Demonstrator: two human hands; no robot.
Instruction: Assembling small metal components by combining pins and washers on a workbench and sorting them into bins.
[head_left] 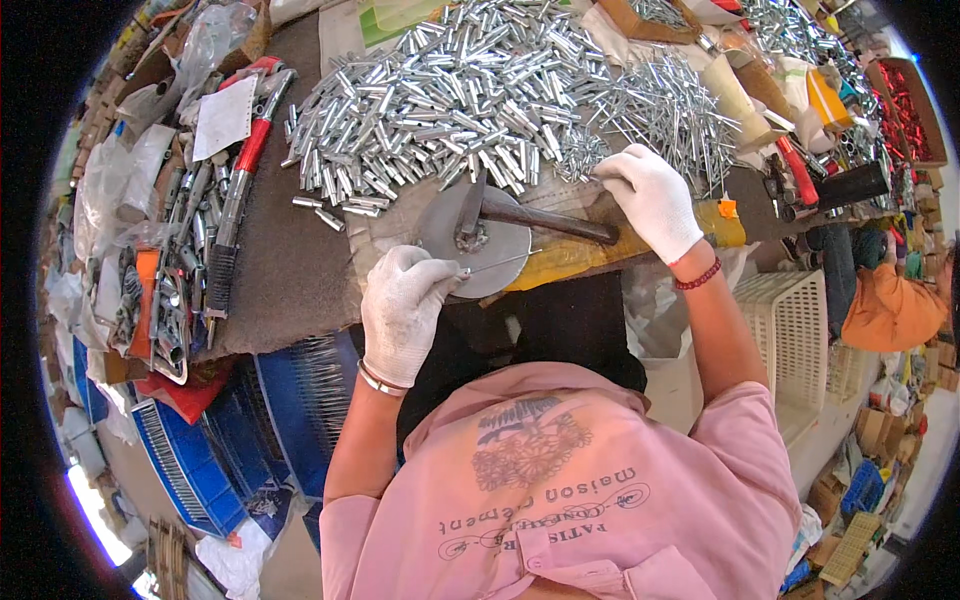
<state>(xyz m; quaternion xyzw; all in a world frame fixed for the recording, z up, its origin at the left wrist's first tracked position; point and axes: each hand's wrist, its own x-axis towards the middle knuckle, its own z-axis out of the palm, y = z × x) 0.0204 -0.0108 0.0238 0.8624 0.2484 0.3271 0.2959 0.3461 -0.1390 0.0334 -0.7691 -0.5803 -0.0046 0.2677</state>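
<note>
My left hand [405,310], in a white glove, pinches a thin metal pin [497,264] that lies across a round metal disc [452,236] at the table's front edge. A hammer [530,218] rests on the disc, its head over the disc's middle and its dark handle pointing right. My right hand [652,198], also gloved, reaches into a heap of thin metal pins [668,112] beyond the handle's end; its fingers are curled, and what they hold is hidden. A big pile of short silver tubes [440,95] covers the table behind the disc.
Red-handled tools [243,165] and metal parts lie at the left on the brown mat [285,270]. Blue trays of pins [300,400] sit below the table at left. A white plastic basket [785,320] stands at the right, and a box of red parts [905,105] at far right.
</note>
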